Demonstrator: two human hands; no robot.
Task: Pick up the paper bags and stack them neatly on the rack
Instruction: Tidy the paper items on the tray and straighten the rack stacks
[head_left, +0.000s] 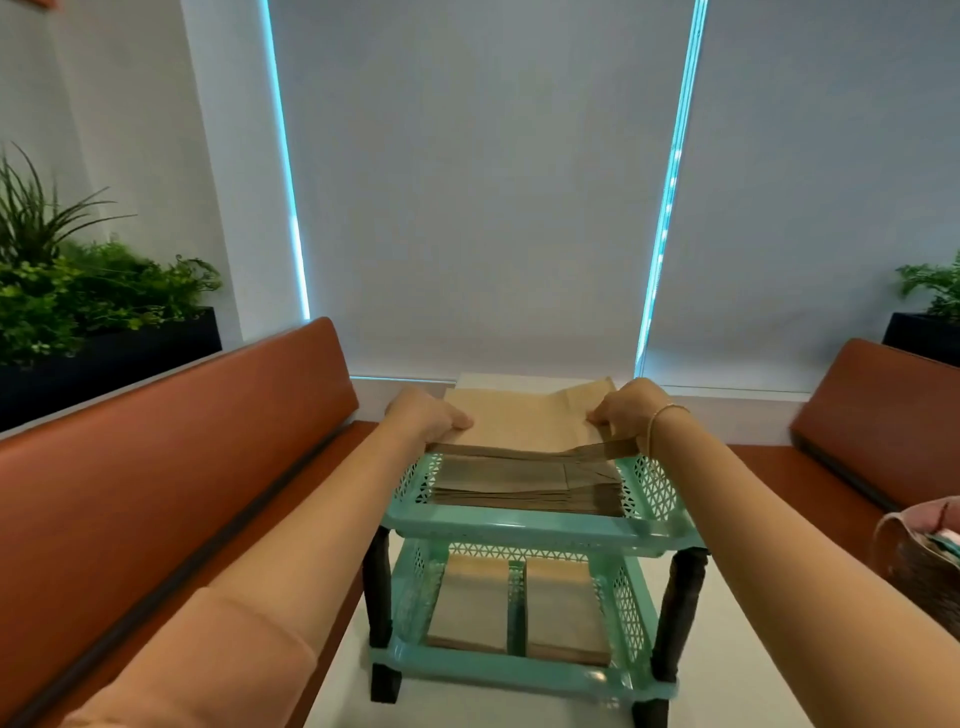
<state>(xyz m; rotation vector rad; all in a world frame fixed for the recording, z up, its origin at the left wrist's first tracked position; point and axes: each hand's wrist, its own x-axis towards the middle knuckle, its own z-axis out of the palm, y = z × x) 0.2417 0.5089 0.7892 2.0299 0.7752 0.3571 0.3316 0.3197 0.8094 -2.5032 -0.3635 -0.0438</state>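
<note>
Brown paper bags are held flat in a small bundle just above the top tier of the rack, with the near edge of the bundle sagging toward the tier. The bundle is gripped at its two short sides. The left hand is curled over the left edge, knuckles up, thumb laid on the upper face of the bundle; its grip is clamped on the bags. The right hand is closed the same way on the right edge, fingers wrapped under and thumb on top, so that grip too is clamped on the bags. Both forearms are stretched forward, nearly straight and roughly parallel, from the lower corners of the view. A thin bracelet is worn at the right wrist.

Beneath the held bundle, a stack of bags is seen lying flat in the top tier. On the lower tier, two further piles are laid side by side. The rack is of mint-green lattice plastic with dark legs and is set on a white table. Orange-brown bench seats are placed on either side, potted plants stand behind them, and pale roller blinds fill the background.
</note>
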